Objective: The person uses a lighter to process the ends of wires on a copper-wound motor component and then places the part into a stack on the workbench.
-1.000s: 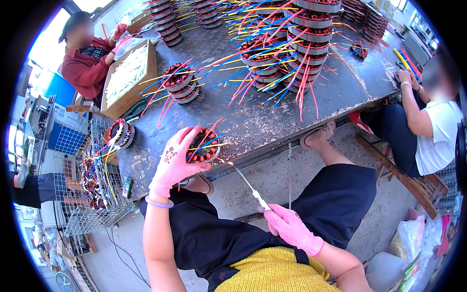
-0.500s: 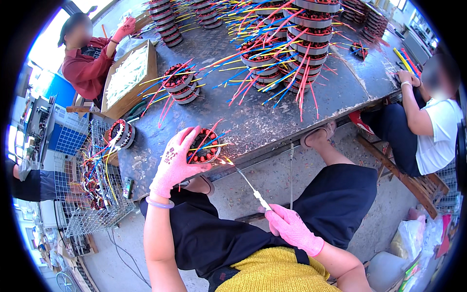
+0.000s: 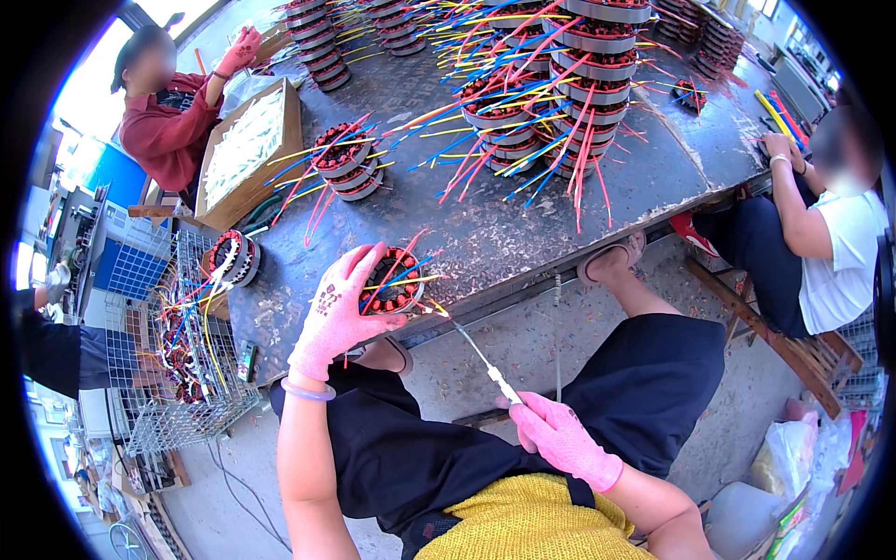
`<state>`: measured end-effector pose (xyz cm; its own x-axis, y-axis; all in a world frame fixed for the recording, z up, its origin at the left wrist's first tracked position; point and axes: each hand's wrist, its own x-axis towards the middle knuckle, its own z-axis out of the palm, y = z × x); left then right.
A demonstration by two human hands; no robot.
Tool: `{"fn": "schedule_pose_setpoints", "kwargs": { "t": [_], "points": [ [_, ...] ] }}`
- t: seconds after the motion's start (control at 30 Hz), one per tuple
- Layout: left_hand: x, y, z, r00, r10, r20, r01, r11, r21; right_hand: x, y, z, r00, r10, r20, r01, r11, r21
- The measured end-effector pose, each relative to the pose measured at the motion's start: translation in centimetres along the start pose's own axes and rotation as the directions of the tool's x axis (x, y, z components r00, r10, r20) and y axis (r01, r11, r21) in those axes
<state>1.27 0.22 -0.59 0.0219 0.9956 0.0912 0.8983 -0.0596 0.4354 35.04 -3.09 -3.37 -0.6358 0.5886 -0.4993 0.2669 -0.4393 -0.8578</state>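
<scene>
My left hand (image 3: 341, 308), in a pink glove, grips a motor stator (image 3: 411, 297) at the table's front edge. The stator is a ring with red-lined slots. Red, blue and yellow wires reach out of it to the right. In my right hand (image 3: 565, 436), also gloved in pink, is a thin metal rod tool (image 3: 478, 350) with a white handle. Its tip is at the wire ends just right of the stator; whether it touches them I cannot tell. The fingers beneath the stator are hidden.
Tall stacks of wired stators (image 3: 593, 89) stand on the dark table (image 3: 420, 210). Nearer are a short stack (image 3: 347, 168) and another stator (image 3: 233, 257). A cardboard box (image 3: 245, 154) holds pale strips. Wire baskets (image 3: 187, 411) stand left. Two co-workers sit at the table.
My hands, the stator and the rod tool have hardly moved. At the far left edge, another person's arm and dark clothing have shifted.
</scene>
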Motion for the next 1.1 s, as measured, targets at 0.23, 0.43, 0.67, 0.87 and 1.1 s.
{"fn": "schedule_pose_setpoints", "kwargs": {
  "t": [0.23, 0.43, 0.67, 0.87, 1.1],
  "points": [
    [-0.1, -0.1, 0.1, 1.000, 0.003, -0.012, -0.003, 1.000, -0.005, -0.1, 0.0, 0.0, 0.999, 0.042, -0.010, -0.042, 0.997, 0.060],
    [0.2, 0.1, -0.4, 0.999, 0.034, 0.017, -0.034, 0.999, -0.015, -0.1, 0.2, -0.2, 0.999, 0.021, -0.045, -0.017, 0.995, 0.096],
    [0.0, 0.3, -0.2, 0.996, 0.088, 0.015, -0.088, 0.996, 0.033, 0.1, -0.4, 0.0, 0.999, 0.025, -0.046, -0.021, 0.995, 0.095],
    [0.1, 0.3, -0.2, 0.995, 0.097, 0.009, -0.097, 0.995, 0.016, 0.1, -0.3, 0.2, 0.998, -0.024, -0.056, 0.030, 0.995, 0.093],
    [0.2, 0.3, -0.2, 0.991, 0.130, -0.028, -0.130, 0.992, -0.005, 0.1, -1.0, 0.2, 0.999, -0.017, -0.027, 0.020, 0.992, 0.122]
  ]
}}
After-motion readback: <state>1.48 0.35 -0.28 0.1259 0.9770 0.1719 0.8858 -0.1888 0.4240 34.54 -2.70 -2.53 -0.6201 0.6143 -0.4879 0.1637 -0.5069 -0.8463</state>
